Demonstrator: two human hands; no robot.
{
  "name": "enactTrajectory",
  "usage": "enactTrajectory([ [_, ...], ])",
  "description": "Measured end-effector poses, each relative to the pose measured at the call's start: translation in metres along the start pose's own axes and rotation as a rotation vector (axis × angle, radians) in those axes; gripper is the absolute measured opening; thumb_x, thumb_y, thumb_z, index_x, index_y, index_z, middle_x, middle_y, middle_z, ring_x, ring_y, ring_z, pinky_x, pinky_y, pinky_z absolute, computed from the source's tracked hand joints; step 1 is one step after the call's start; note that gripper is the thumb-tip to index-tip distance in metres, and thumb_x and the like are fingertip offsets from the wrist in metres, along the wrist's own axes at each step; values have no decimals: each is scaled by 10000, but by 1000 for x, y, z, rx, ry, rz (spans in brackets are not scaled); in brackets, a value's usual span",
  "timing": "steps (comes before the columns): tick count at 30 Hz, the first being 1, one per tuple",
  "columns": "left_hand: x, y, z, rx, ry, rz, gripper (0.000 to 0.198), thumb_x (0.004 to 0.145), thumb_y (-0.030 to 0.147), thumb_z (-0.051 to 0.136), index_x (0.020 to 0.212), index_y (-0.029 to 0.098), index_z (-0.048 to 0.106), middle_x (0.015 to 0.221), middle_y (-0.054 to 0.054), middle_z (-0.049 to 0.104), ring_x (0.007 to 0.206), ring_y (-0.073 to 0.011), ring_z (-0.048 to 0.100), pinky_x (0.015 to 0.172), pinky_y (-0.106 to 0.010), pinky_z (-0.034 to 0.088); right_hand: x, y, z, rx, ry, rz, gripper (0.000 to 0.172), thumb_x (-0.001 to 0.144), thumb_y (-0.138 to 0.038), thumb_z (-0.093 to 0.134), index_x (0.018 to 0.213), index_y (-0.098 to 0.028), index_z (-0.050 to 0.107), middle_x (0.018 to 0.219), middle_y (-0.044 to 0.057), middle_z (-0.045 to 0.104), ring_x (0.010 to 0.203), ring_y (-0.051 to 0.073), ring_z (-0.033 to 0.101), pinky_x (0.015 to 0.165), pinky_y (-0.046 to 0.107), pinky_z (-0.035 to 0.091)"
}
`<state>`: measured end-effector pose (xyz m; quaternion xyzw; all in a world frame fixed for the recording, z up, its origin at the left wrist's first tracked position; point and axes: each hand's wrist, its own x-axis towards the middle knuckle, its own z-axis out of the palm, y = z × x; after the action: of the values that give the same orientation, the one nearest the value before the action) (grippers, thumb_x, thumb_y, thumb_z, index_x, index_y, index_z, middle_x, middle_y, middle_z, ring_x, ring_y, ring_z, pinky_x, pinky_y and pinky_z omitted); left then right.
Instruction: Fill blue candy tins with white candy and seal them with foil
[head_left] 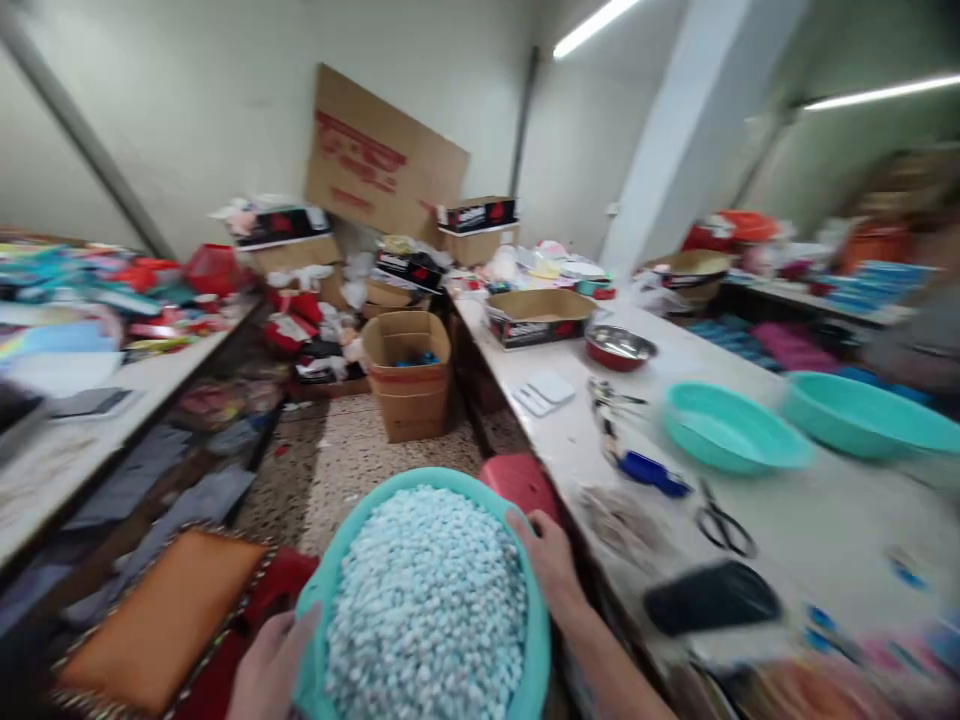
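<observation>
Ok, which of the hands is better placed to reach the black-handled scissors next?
Probably the right hand: it grips the basin on the side nearer the scissors. The left hand is on the opposite side. Both are holding the basin, so freeing one may unsteady it.

Between the blurred left hand (271, 662) and the right hand (549, 560), the turquoise basin (537, 625) is cut off by the lower edge; its pale pieces (427, 600) are too small to be identified. Beyond the hands, a carton's (409, 405) blue contents cannot be made out. Right of them, a colourful heap (802, 690) is blurred and cropped.
</observation>
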<state>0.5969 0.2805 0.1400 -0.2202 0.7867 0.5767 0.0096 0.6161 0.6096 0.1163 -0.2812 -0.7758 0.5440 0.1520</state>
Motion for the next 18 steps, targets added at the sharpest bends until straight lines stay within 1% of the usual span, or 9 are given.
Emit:
enactTrajectory([
  [2,47,16,-4,-87,-97,-40,612,527,651,663,824,119,608,743,-74,646,753,-254,589,668,-342,464,29,-21,33,-4,-33,-3,556,686,-693,517,646,-139,530,625,22,530,644,144,443,601,251,363],
  [4,94,32,-4,-139,-125,-46,654,530,667,658,849,99,599,773,-78,637,777,-244,569,682,-330,440,58,-43,65,-27,-59,6,576,676,-714,520,667,-139,555,646,37,565,653,158,470,607,259,381],
  [8,184,59,-1,-182,-50,-28,591,546,657,639,780,117,579,708,-36,574,717,-211,523,646,-311,400,124,-81,132,-149,-92,64,603,643,-755,518,684,-158,585,669,56,605,669,192,508,602,279,397],
  [10,228,69,2,-206,-1,-34,537,568,630,635,755,131,573,692,-24,556,707,-204,515,645,-305,393,166,-96,171,-213,-155,109,615,627,-779,507,688,-173,592,679,56,613,687,206,519,616,292,406],
  [12,274,76,6,-227,50,-45,495,592,594,633,769,135,582,724,-32,574,733,-209,524,658,-303,394,212,-111,216,-260,-222,132,624,612,-797,500,704,-188,596,690,48,617,705,212,527,639,303,415],
  [15,343,83,7,-225,136,-101,454,612,554,623,785,136,589,742,-44,585,760,-218,530,662,-301,390,277,-142,289,-323,-292,105,618,613,-796,499,741,-200,600,740,44,635,760,224,549,682,311,424],
  [18,402,89,-4,-256,226,-181,477,608,570,593,794,130,579,745,-49,580,757,-216,525,659,-302,386,327,-186,366,-372,-414,26,619,607,-791,506,739,-192,597,757,55,638,786,236,552,690,310,421],
])
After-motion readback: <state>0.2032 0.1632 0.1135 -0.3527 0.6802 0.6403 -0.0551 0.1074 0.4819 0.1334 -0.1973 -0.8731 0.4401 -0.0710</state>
